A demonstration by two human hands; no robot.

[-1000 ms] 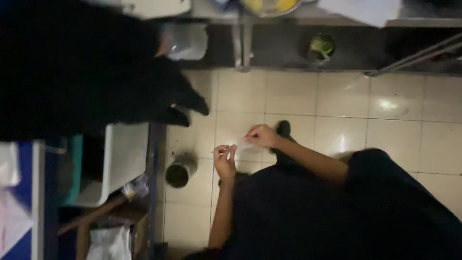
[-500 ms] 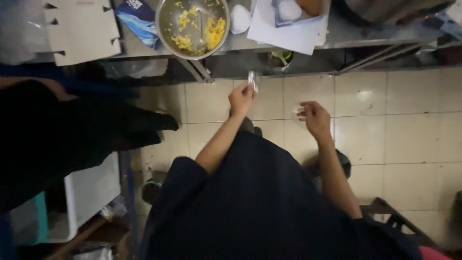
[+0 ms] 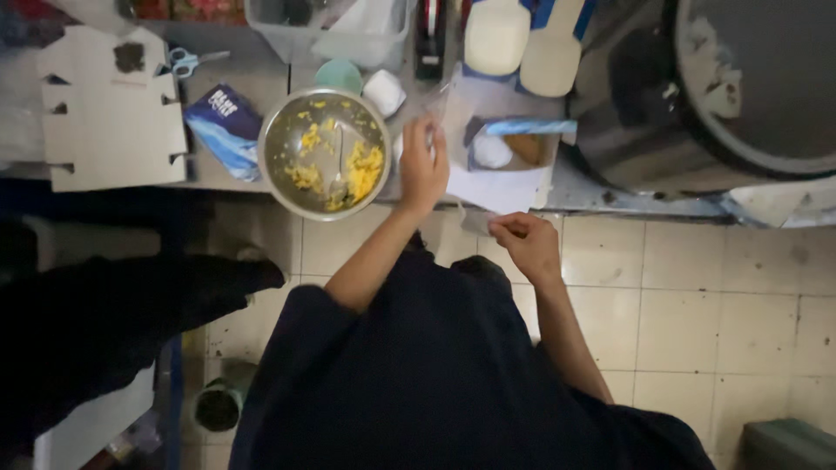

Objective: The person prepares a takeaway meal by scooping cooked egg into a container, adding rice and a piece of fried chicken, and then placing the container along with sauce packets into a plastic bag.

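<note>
Fingers of the left hand [image 3: 423, 170] pinch a clear plastic bag [image 3: 453, 113] over the counter, right of the metal bowl [image 3: 326, 153]. Right hand [image 3: 526, 245], nearer, pinches its lower corner; pull gently, both grips snug.

Working kitchen: steel counter [image 3: 235, 83], metal bowl [image 3: 326, 153] of yellow food, huge pot [image 3: 697, 87], tiled floor [image 3: 697, 296].

Thin clear plastic bag [image 3: 453, 113], crumpled, held upright over counter edge, beside metal bowl [image 3: 326, 152]
</note>
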